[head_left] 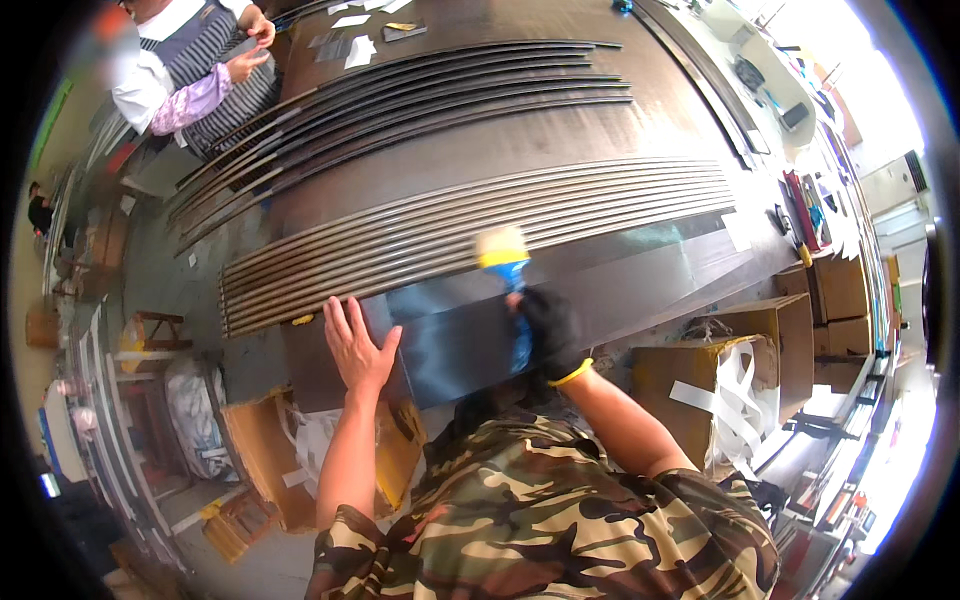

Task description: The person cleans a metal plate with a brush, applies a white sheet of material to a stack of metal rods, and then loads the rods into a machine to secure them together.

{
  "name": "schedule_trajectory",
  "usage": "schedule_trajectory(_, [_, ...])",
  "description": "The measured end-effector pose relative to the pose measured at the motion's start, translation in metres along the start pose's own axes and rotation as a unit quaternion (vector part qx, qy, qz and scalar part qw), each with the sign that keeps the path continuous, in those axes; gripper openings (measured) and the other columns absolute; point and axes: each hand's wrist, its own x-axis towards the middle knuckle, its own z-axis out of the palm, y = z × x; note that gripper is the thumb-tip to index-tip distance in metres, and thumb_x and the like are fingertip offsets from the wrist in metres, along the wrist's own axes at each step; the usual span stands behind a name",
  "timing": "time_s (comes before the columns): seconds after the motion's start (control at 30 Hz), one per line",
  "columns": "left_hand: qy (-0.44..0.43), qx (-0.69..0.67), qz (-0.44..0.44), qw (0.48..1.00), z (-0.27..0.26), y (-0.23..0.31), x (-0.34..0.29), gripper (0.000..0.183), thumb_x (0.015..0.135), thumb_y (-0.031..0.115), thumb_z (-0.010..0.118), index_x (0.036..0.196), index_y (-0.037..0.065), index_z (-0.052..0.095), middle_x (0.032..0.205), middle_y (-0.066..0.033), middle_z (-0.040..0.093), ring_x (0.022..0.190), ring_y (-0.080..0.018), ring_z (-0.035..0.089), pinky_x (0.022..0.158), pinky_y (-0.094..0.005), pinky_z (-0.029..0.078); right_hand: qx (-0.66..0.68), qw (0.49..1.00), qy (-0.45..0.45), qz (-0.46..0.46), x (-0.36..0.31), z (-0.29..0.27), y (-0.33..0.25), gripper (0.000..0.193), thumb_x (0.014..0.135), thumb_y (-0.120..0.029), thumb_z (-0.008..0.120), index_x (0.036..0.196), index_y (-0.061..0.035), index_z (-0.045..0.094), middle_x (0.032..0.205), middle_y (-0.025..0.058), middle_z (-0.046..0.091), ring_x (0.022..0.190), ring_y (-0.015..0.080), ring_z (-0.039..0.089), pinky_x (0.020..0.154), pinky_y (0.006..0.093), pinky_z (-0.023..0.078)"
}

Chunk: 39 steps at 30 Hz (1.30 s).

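Observation:
My left hand (354, 346), bare, lies flat with its fingers spread on the near edge of the table, fingertips beside the nearest of several long thin brown-grey rods (400, 237). The rods lie side by side. My right hand (548, 328) wears a black glove with a yellow cuff and is closed round the handle of a paintbrush (505, 272). Its blue handle points toward me, and its pale, blurred bristles are over or against the nearest rods; I cannot tell which. Under the brush handle is a dark shiny sheet (450, 345).
Farther back lie several black strips (460, 92) on the brown table (670, 110). A person in a striped apron (228, 105) stands at the far left. Cardboard boxes with white strips, one left (262, 470) and one right (660, 385), stand below the near edge.

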Motion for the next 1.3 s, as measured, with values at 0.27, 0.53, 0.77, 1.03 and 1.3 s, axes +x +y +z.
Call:
schedule_trajectory(0.27, [0.026, 0.002, 0.021, 0.999, -0.002, -0.001, 0.002, 0.092, 0.085, 0.055, 0.071, 0.152, 0.002, 0.037, 0.162, -0.0241, 0.021, 0.150, -0.0439, 0.020, 0.118, -0.0564, 0.024, 0.304, 0.938, 0.047, 0.160, -0.036, 0.154, 0.000, 0.030, 0.088, -0.013, 0.070, 0.118, -0.0115, 0.065, 0.084, 0.0063, 0.066, 0.075, 0.0196, 0.063, 0.066, 0.0331, 0.052])
schedule_trajectory(0.53, [0.009, 0.028, 0.003, 1.000, -0.001, 0.004, 0.003, 0.094, 0.084, 0.055, 0.070, 0.154, 0.003, 0.035, 0.162, -0.0240, 0.023, 0.149, -0.0449, 0.022, 0.119, -0.0552, 0.024, 0.346, 0.703, 0.298, 0.545, 0.024, -0.053, 0.094, 0.016, 0.098, -0.023, 0.060, 0.084, -0.0147, 0.056, 0.076, -0.0058, 0.047, 0.068, 0.0086, 0.043, 0.061, 0.0272, 0.039])
schedule_trajectory(0.77, [-0.016, 0.039, 0.011, 0.999, 0.000, 0.005, 0.005, 0.093, 0.084, 0.044, 0.073, 0.156, 0.004, 0.030, 0.163, -0.0233, 0.019, 0.150, -0.0456, 0.018, 0.121, -0.0543, 0.021, 0.235, 0.872, 0.015, 0.430, 0.014, -0.058, 0.167, 0.026, 0.097, -0.026, 0.060, 0.079, -0.0081, 0.056, 0.071, 0.0002, 0.050, 0.063, 0.0145, 0.049, 0.055, 0.0310, 0.039])
schedule_trajectory(1.03, [-0.090, 0.046, -0.024, 0.995, -0.009, 0.013, 0.012, 0.092, 0.089, 0.040, 0.069, 0.159, 0.005, 0.020, 0.166, -0.0211, 0.012, 0.152, -0.0434, 0.012, 0.123, -0.0543, 0.017, 0.351, 0.755, 0.321, 0.451, -0.062, -0.250, 0.380, 0.020, 0.096, -0.020, 0.061, 0.078, -0.0102, 0.064, 0.066, -0.0017, 0.051, 0.059, 0.0122, 0.050, 0.057, 0.0269, 0.042])
schedule_trajectory(1.3, [-0.173, 0.017, -0.159, 0.972, -0.024, 0.032, 0.021, 0.095, 0.086, 0.023, 0.075, 0.161, 0.013, 0.018, 0.169, -0.0116, 0.008, 0.152, -0.0383, 0.018, 0.123, -0.0464, 0.024, 0.105, 0.837, 0.179, 0.507, -0.012, -0.296, 0.391, 0.016, 0.094, -0.018, 0.065, 0.083, -0.0058, 0.064, 0.071, 0.0047, 0.063, 0.064, 0.0165, 0.061, 0.058, 0.0317, 0.049])
